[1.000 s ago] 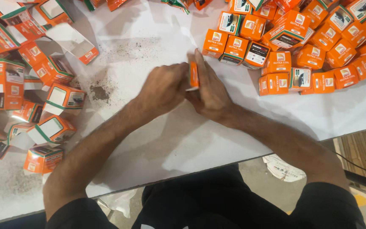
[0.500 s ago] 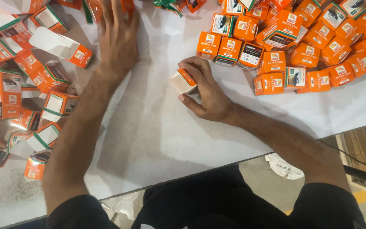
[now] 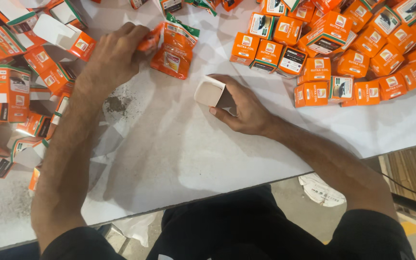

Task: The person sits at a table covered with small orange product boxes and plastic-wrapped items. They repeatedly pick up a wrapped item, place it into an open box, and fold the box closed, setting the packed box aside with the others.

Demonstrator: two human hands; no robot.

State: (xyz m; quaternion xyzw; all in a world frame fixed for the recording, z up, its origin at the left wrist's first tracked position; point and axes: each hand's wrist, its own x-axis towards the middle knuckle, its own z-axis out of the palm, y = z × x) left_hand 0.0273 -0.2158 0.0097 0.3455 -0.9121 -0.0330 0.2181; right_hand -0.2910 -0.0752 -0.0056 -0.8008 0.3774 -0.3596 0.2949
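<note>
My right hand (image 3: pixel 246 108) holds a small open box (image 3: pixel 210 93). My fingers wrap around its side, and its open end points away from my palm. I can see the pale inside, and it looks like nothing is in it yet.

My left hand (image 3: pixel 114 53) is stretched far up the white table (image 3: pixel 179 159). Its fingers pinch the edge of an orange packet (image 3: pixel 172 48) that lies flat there. The packet sits up and to the left of the box, a little way off, not touching it.

I think I am at the filling step: one packet goes into one box. For the next move I think I must grip the packet well, bring it over to the box mouth, and line it up straight so it can slide in.

Closed orange boxes (image 3: pixel 343 53) are piled near my right hand. Open flat ones (image 3: pixel 10 86) lie by my left arm.
</note>
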